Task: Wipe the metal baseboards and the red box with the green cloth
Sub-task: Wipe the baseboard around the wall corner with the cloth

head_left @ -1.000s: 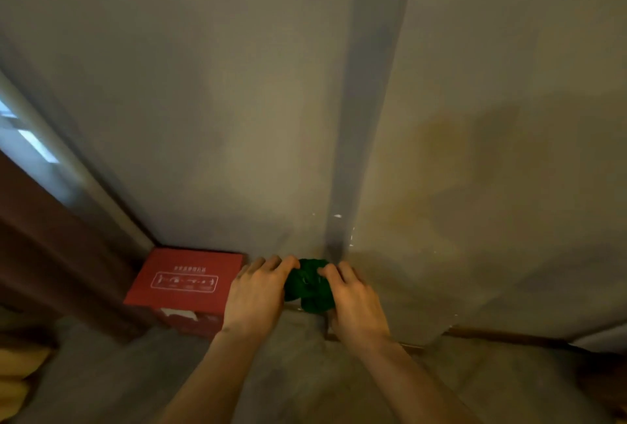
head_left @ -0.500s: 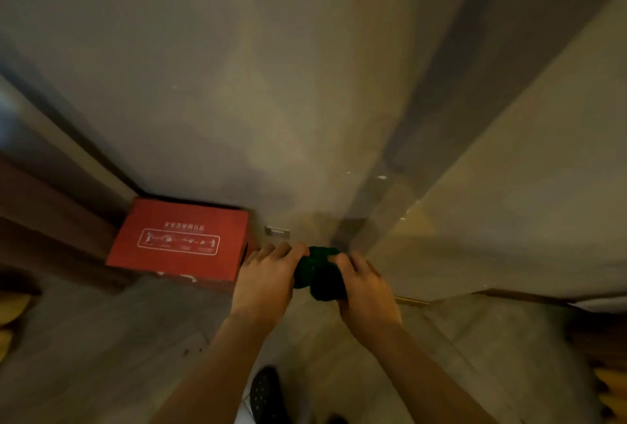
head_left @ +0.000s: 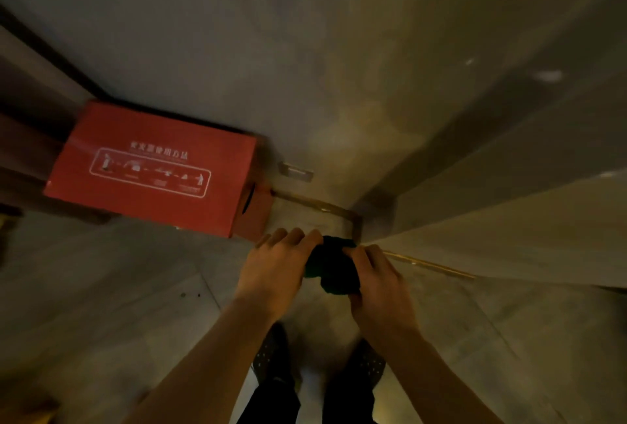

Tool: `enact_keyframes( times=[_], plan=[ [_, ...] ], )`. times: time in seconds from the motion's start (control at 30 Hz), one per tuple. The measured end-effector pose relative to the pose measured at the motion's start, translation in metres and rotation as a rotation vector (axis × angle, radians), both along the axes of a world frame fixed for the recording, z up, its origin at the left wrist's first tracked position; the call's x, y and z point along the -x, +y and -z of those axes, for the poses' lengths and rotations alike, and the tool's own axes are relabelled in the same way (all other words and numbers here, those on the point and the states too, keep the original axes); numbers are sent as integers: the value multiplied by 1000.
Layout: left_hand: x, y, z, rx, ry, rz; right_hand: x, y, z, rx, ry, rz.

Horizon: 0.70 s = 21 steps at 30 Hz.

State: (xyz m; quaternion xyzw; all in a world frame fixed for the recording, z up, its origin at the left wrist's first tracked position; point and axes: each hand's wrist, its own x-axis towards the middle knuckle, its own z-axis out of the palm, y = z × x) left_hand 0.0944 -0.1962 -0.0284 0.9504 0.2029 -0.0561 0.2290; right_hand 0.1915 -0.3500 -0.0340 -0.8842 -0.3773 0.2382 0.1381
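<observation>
Near the lower middle of the frame, the left hand [head_left: 275, 270] and the right hand [head_left: 379, 284] are both closing their fingers around a bunched green cloth [head_left: 330, 267], each gripping one side of the wad, so neither hand is free. The cloth is hanging between the hands above the floor [head_left: 135, 305], just in front of the corner where two brass-coloured baseboard strips meet: one strip [head_left: 312, 204] is running from the red box [head_left: 149, 166] toward the corner, and the other [head_left: 429, 265] is leading off to the right along the foot of the wall [head_left: 339, 50]. The box is sitting at the left of the frame against the wall, its printed top facing up, near the left hand but not touching it. Whether the cloth is touching either strip is unclear from this angle; it looks lifted rather than pressed down. The person seems to be gathering or refolding the cloth between wiping passes, with feet [head_left: 271, 352] showing at the bottom middle. The next move probably calls for settling the cloth in one hand, lowering it onto a strip or onto the box top at the left, and pressing flat enough to follow the narrow metal edge.
</observation>
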Motion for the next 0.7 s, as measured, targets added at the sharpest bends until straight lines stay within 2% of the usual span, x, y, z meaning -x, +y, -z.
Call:
enact_keyframes(
  times=[0.7],
  plan=[
    [-53, 6, 398, -181, 66, 82, -64, 6, 400, 10, -2, -37]
  ],
)
